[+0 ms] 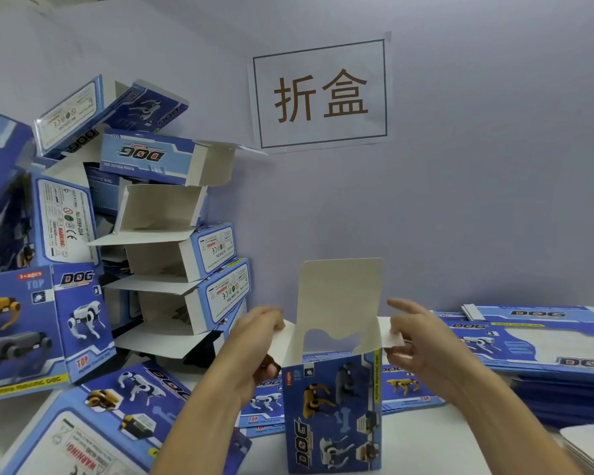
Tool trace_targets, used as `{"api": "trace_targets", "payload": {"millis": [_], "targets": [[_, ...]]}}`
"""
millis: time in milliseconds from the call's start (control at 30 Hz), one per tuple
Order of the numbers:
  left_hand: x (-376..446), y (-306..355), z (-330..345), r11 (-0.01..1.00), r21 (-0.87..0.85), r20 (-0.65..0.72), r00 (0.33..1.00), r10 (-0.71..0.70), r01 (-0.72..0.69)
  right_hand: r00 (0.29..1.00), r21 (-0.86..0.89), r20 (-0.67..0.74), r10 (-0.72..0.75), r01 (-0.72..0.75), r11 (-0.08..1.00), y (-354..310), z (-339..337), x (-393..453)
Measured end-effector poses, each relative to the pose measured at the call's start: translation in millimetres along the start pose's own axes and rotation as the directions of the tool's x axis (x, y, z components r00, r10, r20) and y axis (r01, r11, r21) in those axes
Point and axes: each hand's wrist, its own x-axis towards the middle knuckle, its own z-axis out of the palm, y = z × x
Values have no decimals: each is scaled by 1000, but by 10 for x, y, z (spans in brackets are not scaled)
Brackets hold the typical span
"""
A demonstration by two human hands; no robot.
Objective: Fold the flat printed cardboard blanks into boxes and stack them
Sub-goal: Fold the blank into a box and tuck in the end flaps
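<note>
While the box (333, 406) stands upright on the white table (426, 440) near us, top open and its tall lid flap (340, 296) raised at the far side, our left hand (254, 341) pinches the left dust flap (283, 337) and our right hand (415, 337) pinches the right dust flap (393, 334). We should fold both inward flat, then bring the lid down and tuck its tongue squarely. The folded pile (158, 234) waits far left; the flat blanks (546, 344) lie to the right.
</note>
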Motion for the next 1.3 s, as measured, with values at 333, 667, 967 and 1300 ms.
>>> {"api": "trace_targets", "payload": {"millis": [333,667,967,1300], "targets": [[-15,14,120,891,190,104,911,399,-412,925,-373,63,-375,370,851,-8,142,-87],[-7,20,83,922,-20,-107,918,383,-387,852,-122,441,-281,367,922,13,38,-74],[32,52,-23,958,-111,-70,964,258,-265,873,-295,444,-203,356,887,45,45,-113],[-19,126,-13,874,-102,-160,875,458,-476,791,-116,579,-199,321,940,71,77,-131]]}}
